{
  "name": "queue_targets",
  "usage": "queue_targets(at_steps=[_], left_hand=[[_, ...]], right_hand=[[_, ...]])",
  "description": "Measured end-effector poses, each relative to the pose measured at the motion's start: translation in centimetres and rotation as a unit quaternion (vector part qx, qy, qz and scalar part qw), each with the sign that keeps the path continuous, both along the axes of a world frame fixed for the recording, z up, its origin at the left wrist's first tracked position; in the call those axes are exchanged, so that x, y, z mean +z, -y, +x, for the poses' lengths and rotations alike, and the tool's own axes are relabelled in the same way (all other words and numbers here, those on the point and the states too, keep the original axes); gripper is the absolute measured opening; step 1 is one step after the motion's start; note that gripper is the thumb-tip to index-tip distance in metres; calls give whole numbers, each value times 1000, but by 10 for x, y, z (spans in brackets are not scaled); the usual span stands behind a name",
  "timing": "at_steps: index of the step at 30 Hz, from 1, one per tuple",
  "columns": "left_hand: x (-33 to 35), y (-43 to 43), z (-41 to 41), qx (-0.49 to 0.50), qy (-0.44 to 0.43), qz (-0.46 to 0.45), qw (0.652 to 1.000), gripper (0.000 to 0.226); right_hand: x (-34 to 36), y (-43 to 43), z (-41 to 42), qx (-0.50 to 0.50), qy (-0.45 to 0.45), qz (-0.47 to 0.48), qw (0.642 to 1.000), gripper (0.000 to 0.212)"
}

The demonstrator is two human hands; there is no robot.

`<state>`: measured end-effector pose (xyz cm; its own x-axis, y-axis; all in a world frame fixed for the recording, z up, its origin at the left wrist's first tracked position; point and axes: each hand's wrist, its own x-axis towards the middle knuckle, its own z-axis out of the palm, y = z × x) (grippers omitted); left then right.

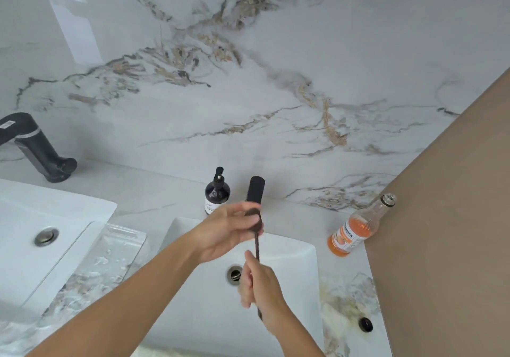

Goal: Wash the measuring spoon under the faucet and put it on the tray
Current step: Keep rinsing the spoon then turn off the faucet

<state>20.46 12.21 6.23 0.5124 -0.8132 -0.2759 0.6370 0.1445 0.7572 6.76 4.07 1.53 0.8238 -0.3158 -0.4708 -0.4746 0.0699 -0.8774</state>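
Head view looks down on two bare hands working over a white sink (292,257). Nearer the camera, the right hand (259,287) is closed in a fist around the thin dark handle of the measuring spoon (257,246), which runs up and away from it. Farther off, the left hand (229,232) curls its fingers (245,209) and thumb over the spoon's dark bowl end, pinching it from both sides; motion blur hides the exact contact. The spoon is held in the air above the sink, just in front of the black faucet (255,189) that stands at the far rim; whether water is running cannot be told. A round drain (235,273) lies in the basin under the hands. Just left of the faucet, a dark pump bottle (217,192) stands on the marble bench (154,204). To the right, a glass bottle of orange liquid (356,232) stands near a tan wall. On the left a clear, wet tray (110,251) rests between this sink and a second white sink (41,218) with its own black faucet (38,146).
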Motion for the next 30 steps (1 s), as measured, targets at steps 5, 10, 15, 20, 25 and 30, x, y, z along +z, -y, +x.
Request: queue_targets(at_steps=[5,10,15,20,25,30], left_hand=[[-66,-22,-19,-77,0,166,983,35],[-94,-17,-24,-12,-97,214,972,34],[-123,11,-10,21,-173,242,954,8],[-147,27,-8,97,-281,187,937,21],[-155,38,-8,108,-306,145,935,29],[-152,44,-2,90,-268,129,951,36]], right_hand=[[-20,4,-11,220,-154,-39,963,28],[13,50,26,129,-157,-118,972,32],[50,84,106,-124,-26,-15,992,30],[57,92,135,-173,-84,95,977,32],[50,111,130,-242,13,307,920,23],[30,119,118,-200,61,390,897,45]])
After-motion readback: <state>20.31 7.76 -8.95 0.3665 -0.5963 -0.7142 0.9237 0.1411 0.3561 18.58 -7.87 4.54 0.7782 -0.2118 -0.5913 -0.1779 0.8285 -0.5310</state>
